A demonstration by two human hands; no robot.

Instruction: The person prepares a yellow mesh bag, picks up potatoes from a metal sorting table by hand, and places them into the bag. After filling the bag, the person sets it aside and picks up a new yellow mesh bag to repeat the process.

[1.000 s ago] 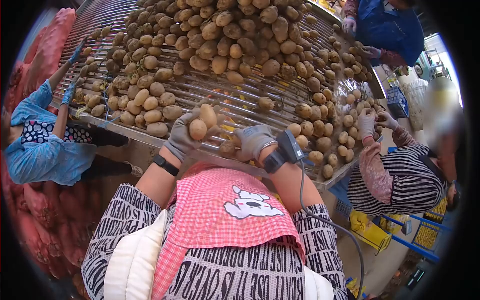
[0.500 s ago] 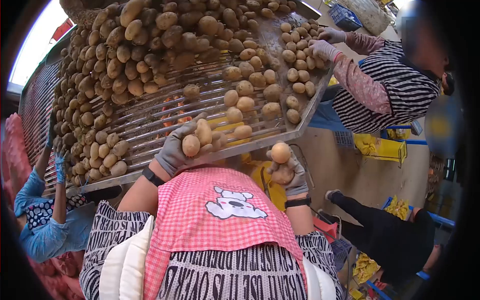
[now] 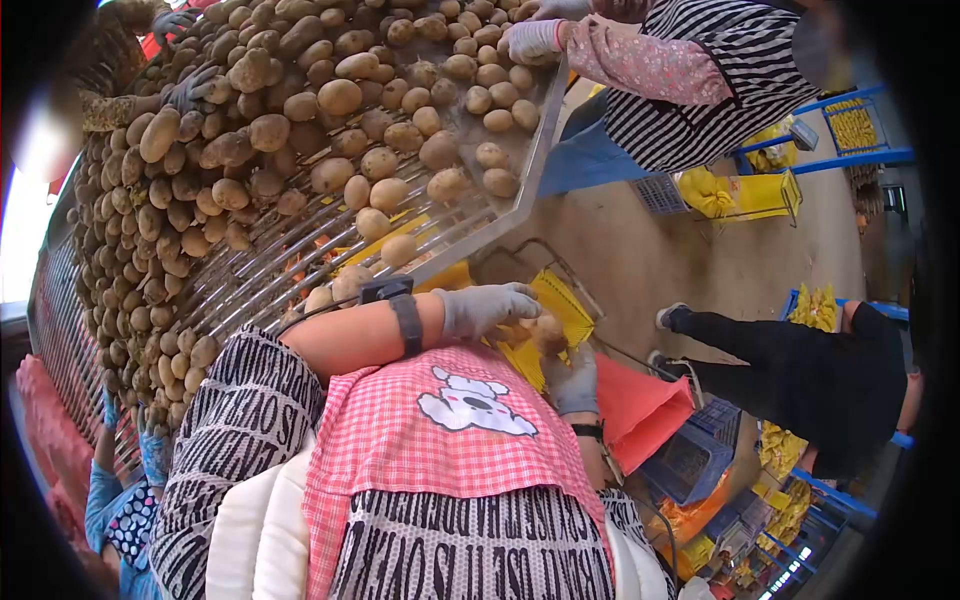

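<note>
My left hand point(image 3: 485, 308), in a grey glove, reaches across the front of the pink checked apron point(image 3: 440, 400); its fingers point right, and what lies under them cannot be made out. Just beside its fingertips are potatoes point(image 3: 548, 332) at my right hand point(image 3: 572, 380), whose gloved fingers are partly hidden and blurred. Both hands are over a yellow mesh container point(image 3: 560, 305) near the corner of the metal rack. Many potatoes point(image 3: 340, 97) lie heaped on the rack's metal bars point(image 3: 235, 283).
A co-worker in striped clothing point(image 3: 690, 80) has gloved hands on the potatoes at the top. Other workers' gloved hands show at the upper left and lower left. A red bag point(image 3: 640, 405) and a blue crate point(image 3: 690, 465) stand at the right. A person in black point(image 3: 800, 380) is farther right.
The view has turned toward the right. My left hand has moved from the rack across the apron to my right hand, which has lowered. The potatoes seen in my left hand are no longer visible there.
</note>
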